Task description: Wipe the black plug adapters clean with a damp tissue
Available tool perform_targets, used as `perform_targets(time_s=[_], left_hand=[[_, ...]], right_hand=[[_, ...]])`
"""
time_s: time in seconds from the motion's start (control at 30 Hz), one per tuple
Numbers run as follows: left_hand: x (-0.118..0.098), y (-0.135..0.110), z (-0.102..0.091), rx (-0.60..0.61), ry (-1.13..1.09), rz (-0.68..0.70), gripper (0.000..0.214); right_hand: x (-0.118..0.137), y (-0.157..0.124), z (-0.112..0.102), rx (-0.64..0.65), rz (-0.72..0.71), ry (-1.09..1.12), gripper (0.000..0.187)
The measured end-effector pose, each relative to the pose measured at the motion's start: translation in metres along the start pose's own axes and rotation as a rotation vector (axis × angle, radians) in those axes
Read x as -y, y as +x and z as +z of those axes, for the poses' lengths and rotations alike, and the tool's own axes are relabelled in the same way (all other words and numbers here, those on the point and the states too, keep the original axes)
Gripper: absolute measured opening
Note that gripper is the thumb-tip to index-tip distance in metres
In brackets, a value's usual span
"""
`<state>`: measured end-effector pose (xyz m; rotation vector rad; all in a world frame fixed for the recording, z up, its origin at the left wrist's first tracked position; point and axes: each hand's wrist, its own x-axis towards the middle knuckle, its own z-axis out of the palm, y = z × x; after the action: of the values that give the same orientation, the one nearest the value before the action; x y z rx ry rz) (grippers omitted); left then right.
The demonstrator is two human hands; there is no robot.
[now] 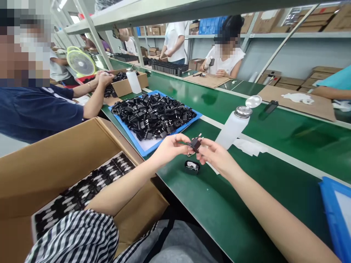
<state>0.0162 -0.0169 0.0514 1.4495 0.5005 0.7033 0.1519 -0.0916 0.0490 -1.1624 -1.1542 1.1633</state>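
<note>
A small black power plug (195, 143) with two metal pins pointing up and to the right is held between both hands, just above the green bench. My left hand (171, 149) pinches its left side with thumb and fingers. From the right, the fingers of my right hand (218, 156) are closed against the plug's other side. Below them an oval black housing (192, 166) lies on the bench, its open face showing something pale inside. Behind my right hand stands a white bottle (233, 128) with its metal lid flipped up.
A blue-rimmed tray (142, 150) heaped with black plugs lies beyond my left hand. An open cardboard box (82, 146) with rows of black parts stands at the left. White paper (251, 147) lies by the bottle. Another blue tray (333, 215) is at right. Co-workers sit around the bench.
</note>
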Motion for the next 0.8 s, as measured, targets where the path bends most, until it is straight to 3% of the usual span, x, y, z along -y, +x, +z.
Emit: perform_targets(time_s=[0.23, 0.33, 0.4, 0.5, 0.6, 0.7, 0.8], left_hand=[[0.014, -0.001, -0.005, 0.069, 0.086, -0.026, 0.024], [0.016, -0.002, -0.006, 0.046, 0.183, 0.058, 0.023], [0.015, -0.004, -0.004, -0.038, 0.319, 0.204, 0.018], [0.013, -0.007, 0.001, -0.157, 0.675, 0.557, 0.007], [0.013, -0.01, 0.006, -0.184, 1.003, 0.797, 0.003], [0.014, -0.013, 0.007, -0.122, 1.126, 0.797, 0.006], [0.011, -0.017, 0.004, -0.048, 1.073, 0.586, 0.016]], right_hand=[[-0.005, 0.005, -0.007, -0.044, -0.034, -0.082, 0.02], [-0.001, 0.005, -0.006, -0.064, -0.019, -0.076, 0.022], [0.0, 0.004, -0.003, -0.096, -0.023, -0.037, 0.026], [0.001, 0.001, 0.003, -0.178, 0.006, 0.056, 0.034], [0.004, -0.003, 0.007, -0.099, 0.033, 0.101, 0.034], [0.006, -0.004, 0.006, 0.053, 0.02, -0.026, 0.03], [0.005, -0.001, -0.004, 0.09, 0.091, -0.108, 0.021]])
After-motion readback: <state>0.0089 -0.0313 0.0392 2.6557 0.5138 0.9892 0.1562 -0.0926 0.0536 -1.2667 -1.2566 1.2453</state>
